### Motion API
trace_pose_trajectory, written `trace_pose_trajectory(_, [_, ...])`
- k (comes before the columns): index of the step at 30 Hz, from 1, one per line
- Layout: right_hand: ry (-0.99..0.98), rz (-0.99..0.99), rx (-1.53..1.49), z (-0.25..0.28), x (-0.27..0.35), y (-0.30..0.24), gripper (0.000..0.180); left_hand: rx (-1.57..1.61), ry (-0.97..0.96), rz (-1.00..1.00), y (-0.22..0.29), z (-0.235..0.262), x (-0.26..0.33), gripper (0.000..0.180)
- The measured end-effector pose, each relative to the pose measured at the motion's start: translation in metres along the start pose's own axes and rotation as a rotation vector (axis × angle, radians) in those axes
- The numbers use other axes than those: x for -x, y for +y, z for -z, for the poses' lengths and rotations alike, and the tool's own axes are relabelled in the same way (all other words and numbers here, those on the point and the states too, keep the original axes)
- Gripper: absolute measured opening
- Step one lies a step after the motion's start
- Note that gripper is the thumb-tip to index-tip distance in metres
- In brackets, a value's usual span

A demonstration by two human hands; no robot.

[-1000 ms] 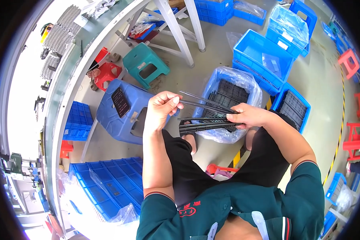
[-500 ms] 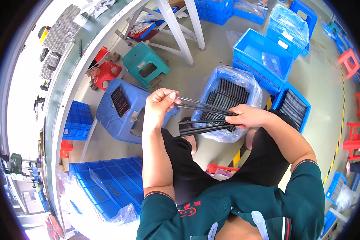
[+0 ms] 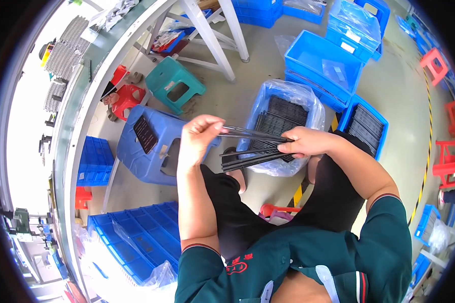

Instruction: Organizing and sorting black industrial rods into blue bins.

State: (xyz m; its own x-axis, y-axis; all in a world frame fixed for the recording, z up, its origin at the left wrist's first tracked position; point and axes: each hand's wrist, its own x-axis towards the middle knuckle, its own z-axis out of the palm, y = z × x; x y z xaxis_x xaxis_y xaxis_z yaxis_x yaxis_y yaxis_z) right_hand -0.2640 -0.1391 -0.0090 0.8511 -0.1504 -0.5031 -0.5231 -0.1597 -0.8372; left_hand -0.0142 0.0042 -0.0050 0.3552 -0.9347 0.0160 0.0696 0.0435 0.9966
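Black, thin, flat strips (image 3: 250,157) lie bundled in the person's right hand (image 3: 306,142), whose fingers are closed around their far ends, so that the bundle juts out toward the left hand (image 3: 199,135). The left hand is pinched narrow on the near end of one or two strips (image 3: 247,133) that are lifted slightly above the rest, fanned apart from the bundle at that end and meeting it at the right hand. Both hands hover above the person's lap, over the dark trousers (image 3: 237,212). Just beyond the hands, on the floor, stands a blue bin lined with clear plastic (image 3: 268,98), filled with stacked black parts; the strips cross in front of its near edge. To the right of it sits a smaller blue crate (image 3: 384,121) holding more dark pieces, and behind both rise larger blue crates (image 3: 318,63). Left of the hands stands a blue plastic stool (image 3: 151,156) with a small black grid piece (image 3: 145,134) lying on its seat near the left edge. Farther off are a teal stool (image 3: 174,88) and a red stool (image 3: 124,98), beside the long white workbench edge (image 3: 86,116).
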Motion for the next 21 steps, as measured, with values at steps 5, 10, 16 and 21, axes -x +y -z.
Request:
trace_pose_trajectory(5, [0.11, 0.083, -0.101, 0.002, 0.002, 0.015, 0.031, 0.037, 0.337, -0.073, -0.008, 0.021, -0.015, 0.012])
trace_pose_trajectory(10, [0.379, 0.296, 0.211, -0.001, 0.002, 0.014, 0.029, 0.822, 0.309, 0.114, -0.036, -0.017, -0.029, 0.017])
trace_pose_trajectory(16, [0.384, 0.172, 0.537, 0.027, 0.035, 0.018, 0.033, 0.976, 0.023, 0.134, -0.029, -0.08, -0.058, 0.013])
trace_pose_trajectory(21, [0.341, 0.108, 0.769, 0.084, 0.042, 0.027, 0.042, 0.608, -0.212, -0.035, -0.035, -0.138, -0.083, 0.013])
